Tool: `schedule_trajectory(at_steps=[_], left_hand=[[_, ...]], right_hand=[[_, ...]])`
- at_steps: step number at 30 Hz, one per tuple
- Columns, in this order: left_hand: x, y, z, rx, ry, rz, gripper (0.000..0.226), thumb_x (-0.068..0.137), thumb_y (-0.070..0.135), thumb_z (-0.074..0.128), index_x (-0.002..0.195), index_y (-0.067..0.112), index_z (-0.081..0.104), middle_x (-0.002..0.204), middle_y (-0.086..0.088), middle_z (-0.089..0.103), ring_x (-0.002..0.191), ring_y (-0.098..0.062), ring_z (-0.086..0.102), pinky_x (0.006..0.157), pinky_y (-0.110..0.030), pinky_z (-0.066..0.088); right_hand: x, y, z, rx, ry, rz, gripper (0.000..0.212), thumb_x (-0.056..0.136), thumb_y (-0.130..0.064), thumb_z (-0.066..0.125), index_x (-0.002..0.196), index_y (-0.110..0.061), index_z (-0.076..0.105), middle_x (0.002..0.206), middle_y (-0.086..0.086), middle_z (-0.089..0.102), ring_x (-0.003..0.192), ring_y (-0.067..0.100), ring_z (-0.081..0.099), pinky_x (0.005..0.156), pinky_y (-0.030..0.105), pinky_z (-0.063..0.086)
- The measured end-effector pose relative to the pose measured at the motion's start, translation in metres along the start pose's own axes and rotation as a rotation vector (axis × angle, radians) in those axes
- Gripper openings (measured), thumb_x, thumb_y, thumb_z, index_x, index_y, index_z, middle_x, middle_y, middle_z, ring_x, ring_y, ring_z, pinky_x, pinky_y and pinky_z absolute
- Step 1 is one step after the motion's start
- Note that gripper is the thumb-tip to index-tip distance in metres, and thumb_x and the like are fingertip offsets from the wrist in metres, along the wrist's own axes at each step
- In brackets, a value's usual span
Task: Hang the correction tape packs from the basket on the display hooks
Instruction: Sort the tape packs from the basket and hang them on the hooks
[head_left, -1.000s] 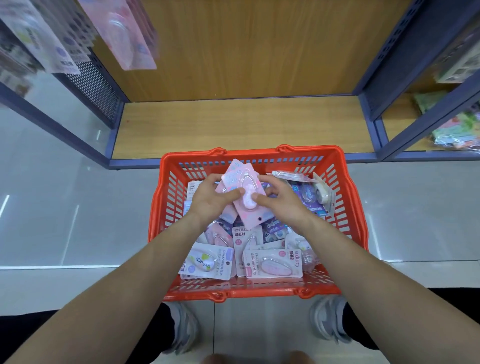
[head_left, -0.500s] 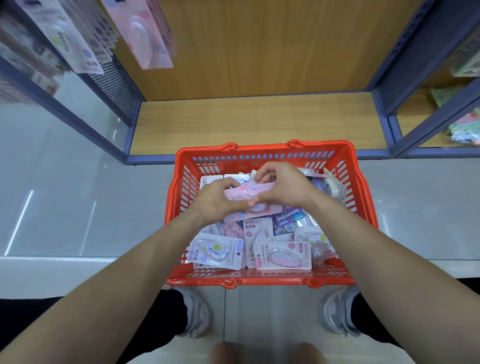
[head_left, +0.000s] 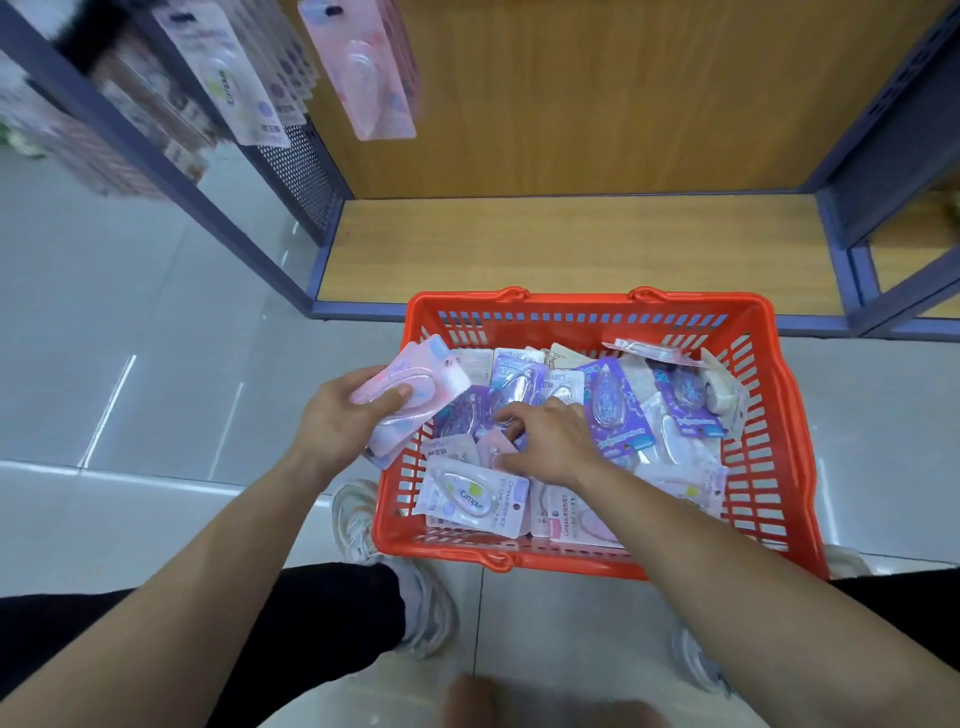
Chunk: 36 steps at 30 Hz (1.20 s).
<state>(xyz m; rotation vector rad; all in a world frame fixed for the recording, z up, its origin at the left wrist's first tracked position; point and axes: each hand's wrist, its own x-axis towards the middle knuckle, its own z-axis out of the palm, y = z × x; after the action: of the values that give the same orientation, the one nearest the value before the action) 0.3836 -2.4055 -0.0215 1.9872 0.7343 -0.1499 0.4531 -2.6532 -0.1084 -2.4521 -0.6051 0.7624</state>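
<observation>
Pink packs (head_left: 410, 395) gripped in left hand (head_left: 337, 418) over the left rim of the basket (head_left: 571, 304), right hand (head_left: 550, 441) curled down in the pile (head_left: 615, 410), hold there not clear: pinch one pack by its top edge, lift slow, no spilling.

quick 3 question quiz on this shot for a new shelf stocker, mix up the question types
1. True or false: the left hand grips purple packs.
2. Where is the right hand? A) at a display hook B) inside the red basket, among the loose packs C) flat on the floor
3. Fill in: the hanging pack at the top of the view is ____ in colour.

Key: 1 false, it grips pink packs, held at the basket's left rim. 2 B. 3 pink.
</observation>
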Motion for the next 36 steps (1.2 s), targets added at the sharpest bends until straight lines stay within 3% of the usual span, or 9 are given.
schedule_trajectory(at_steps=[3,6,9,12,16,21,26,31,36], left_hand=[[-0.004,-0.008,-0.001,-0.028,0.02,-0.015,0.031,0.085,0.044,0.079,0.114,0.031,0.077,0.1,0.008,0.079,0.094,-0.018,0.074,0.078,-0.041,0.062],[-0.005,-0.006,-0.001,-0.08,0.033,-0.033,0.029,0.088,0.038,0.077,0.115,0.026,0.077,0.102,0.004,0.078,0.093,-0.018,0.073,0.08,-0.038,0.059],[-0.002,0.002,-0.001,-0.143,0.041,-0.047,0.021,0.091,0.031,0.076,0.111,0.025,0.077,0.097,0.003,0.077,0.081,-0.015,0.073,0.068,-0.04,0.061],[0.002,0.01,0.006,-0.209,0.043,-0.049,0.017,0.091,0.025,0.075,0.108,0.021,0.076,0.09,0.003,0.075,0.066,-0.004,0.068,0.053,-0.026,0.056],[0.002,0.025,0.023,-0.29,0.06,-0.064,0.021,0.089,0.025,0.077,0.107,0.015,0.076,0.097,-0.003,0.076,0.08,-0.018,0.07,0.065,-0.027,0.052],[-0.004,0.053,0.038,-0.379,0.068,-0.07,0.026,0.092,0.032,0.075,0.111,0.015,0.073,0.101,-0.008,0.076,0.083,-0.024,0.072,0.062,-0.029,0.055],[-0.01,0.083,0.035,-0.441,0.087,-0.055,0.034,0.09,0.038,0.076,0.116,0.016,0.072,0.103,-0.01,0.077,0.087,-0.03,0.075,0.058,-0.036,0.06],[-0.021,0.114,0.014,-0.47,0.099,-0.035,0.028,0.092,0.034,0.075,0.11,0.013,0.07,0.096,-0.007,0.075,0.078,-0.024,0.072,0.047,-0.029,0.056],[-0.022,0.132,-0.016,-0.419,0.164,0.028,0.024,0.09,0.035,0.077,0.102,0.015,0.071,0.088,-0.002,0.076,0.07,-0.019,0.072,0.051,-0.03,0.058]], right_hand=[[0.004,-0.008,0.01,-0.027,-0.008,-0.009,0.055,0.078,-0.05,0.079,0.124,-0.033,0.055,0.095,-0.016,0.071,0.107,0.015,0.049,0.091,0.037,0.03],[0.009,-0.012,0.006,-0.024,-0.069,-0.013,0.037,0.084,-0.042,0.076,0.116,-0.032,0.062,0.086,-0.012,0.064,0.098,0.02,0.053,0.089,0.039,0.032],[0.011,-0.008,-0.018,0.373,-0.058,0.075,0.024,0.087,-0.023,0.075,0.105,-0.026,0.06,0.089,-0.006,0.063,0.085,0.021,0.06,0.085,0.041,0.048],[0.007,-0.006,-0.057,0.589,0.111,0.14,0.03,0.084,-0.011,0.074,0.101,-0.023,0.053,0.099,-0.001,0.062,0.083,0.018,0.059,0.077,0.038,0.053],[-0.009,-0.009,-0.101,0.935,0.252,0.163,0.048,0.085,0.009,0.067,0.121,-0.018,0.05,0.111,0.011,0.063,0.086,0.02,0.064,0.058,0.031,0.058],[-0.032,-0.014,-0.119,1.165,0.272,0.179,0.042,0.089,0.01,0.063,0.113,-0.023,0.058,0.112,0.006,0.06,0.088,0.022,0.066,0.065,0.036,0.062],[-0.044,-0.025,-0.124,1.346,0.397,0.22,0.04,0.089,0.01,0.062,0.113,-0.019,0.049,0.125,0.012,0.057,0.098,0.033,0.066,0.087,0.061,0.058],[-0.046,-0.044,-0.14,1.504,0.461,0.223,0.041,0.087,0.009,0.064,0.115,-0.017,0.049,0.125,0.016,0.061,0.095,0.03,0.065,0.072,0.04,0.059],[-0.047,-0.071,-0.147,1.543,0.474,0.167,0.04,0.089,0.011,0.063,0.113,-0.018,0.05,0.122,0.014,0.063,0.095,0.031,0.068,0.087,0.048,0.057]])
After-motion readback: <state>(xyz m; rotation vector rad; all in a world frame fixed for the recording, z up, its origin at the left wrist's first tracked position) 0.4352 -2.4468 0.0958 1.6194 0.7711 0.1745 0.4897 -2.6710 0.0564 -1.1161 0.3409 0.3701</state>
